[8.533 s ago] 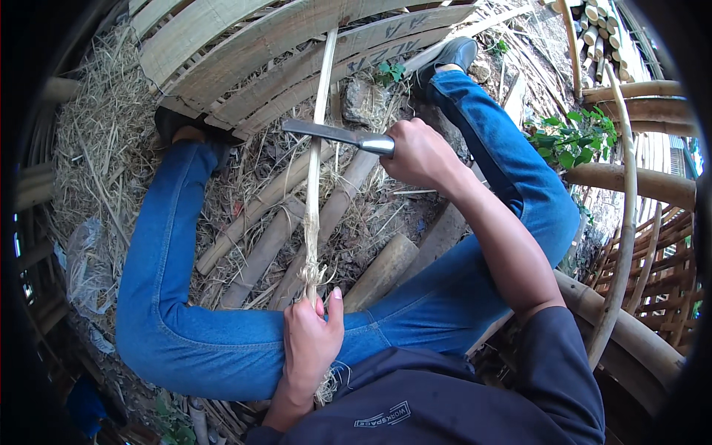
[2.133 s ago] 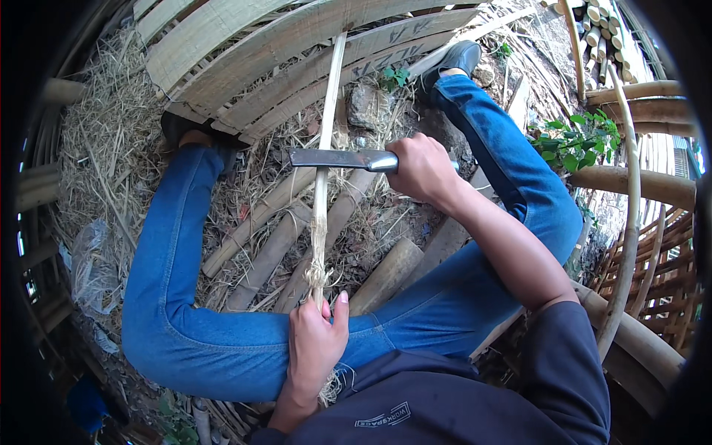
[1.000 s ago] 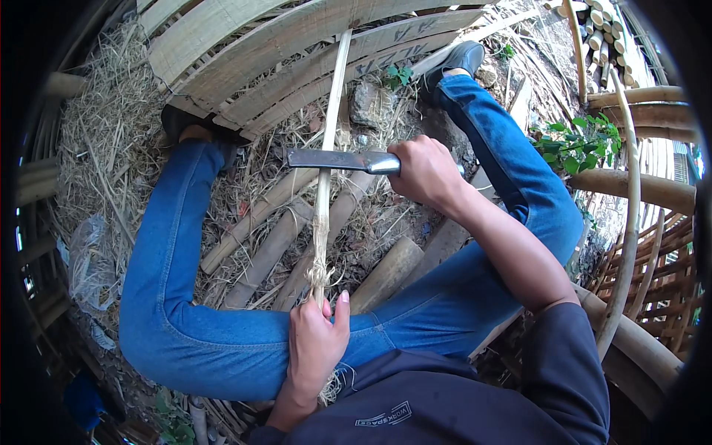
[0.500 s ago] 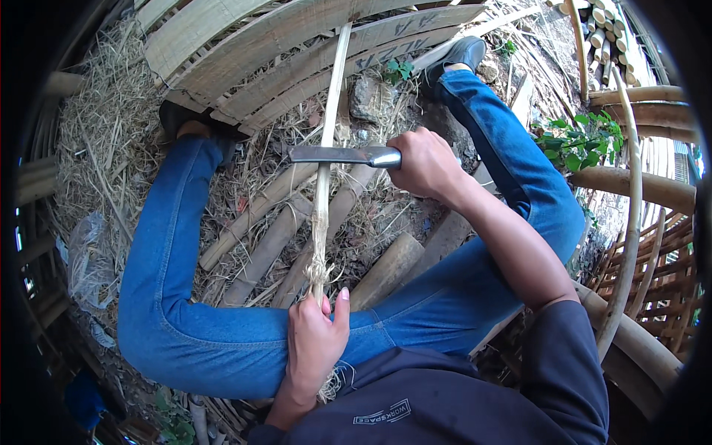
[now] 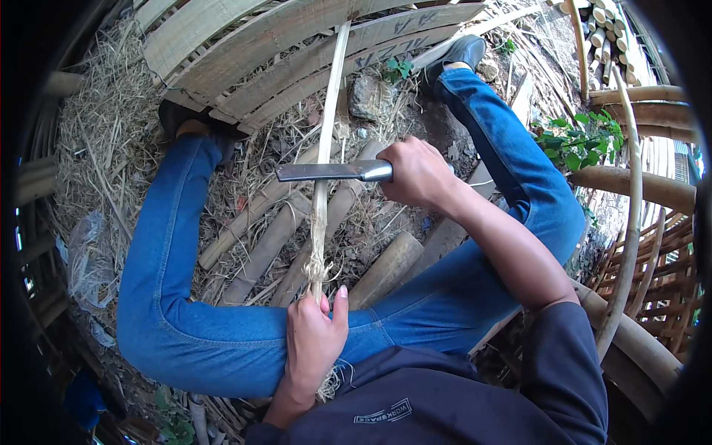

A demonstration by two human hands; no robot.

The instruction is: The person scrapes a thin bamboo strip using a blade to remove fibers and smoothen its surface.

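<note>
My left hand (image 5: 317, 334) is closed round the near end of a long pale bamboo strip (image 5: 331, 111), just above my thigh. Frayed shavings (image 5: 317, 268) curl off the strip right above that grip. From there the strip runs away from me, its far end against wooden slats. My right hand (image 5: 417, 172) grips a large knife (image 5: 322, 172) by its handle, which the fingers mostly hide. The broad grey blade points left and lies across the strip, about midway along it.
Wooden slats (image 5: 259, 52) stand at the far side. Cut bamboo pieces (image 5: 259, 248) lie on straw-covered ground between my legs. A stone (image 5: 371, 96) sits near the slats. To the right are a leafy plant (image 5: 578, 141), bamboo rails (image 5: 638, 185) and stacked poles (image 5: 608, 33).
My right hand has drawn the knife toward me along the strip and slightly to the left. The left hand and the strip have hardly moved.
</note>
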